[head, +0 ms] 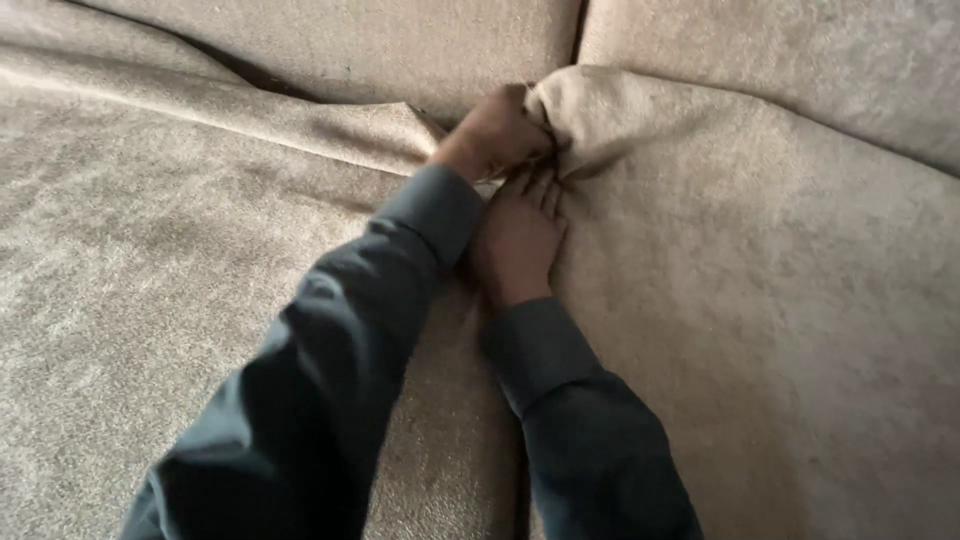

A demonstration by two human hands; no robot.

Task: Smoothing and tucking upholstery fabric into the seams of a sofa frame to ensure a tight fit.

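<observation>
Both hands work a beige sofa cover (760,300) at the seam between seat cushions. The left hand (497,132) has its grip closed on a bunched corner; the right hand (517,240) presses flat beside it. Tucking appears underway; pushing deeper likely needs firm pressure.

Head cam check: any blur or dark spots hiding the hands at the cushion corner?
Head view: soft even light, no glare; left hand gripping the cushion corner is slightly smeared; right hand is sharper; deep shadow fills the gap between the seat cushions, hiding the fingertips; the near sleeves look soft.
</observation>
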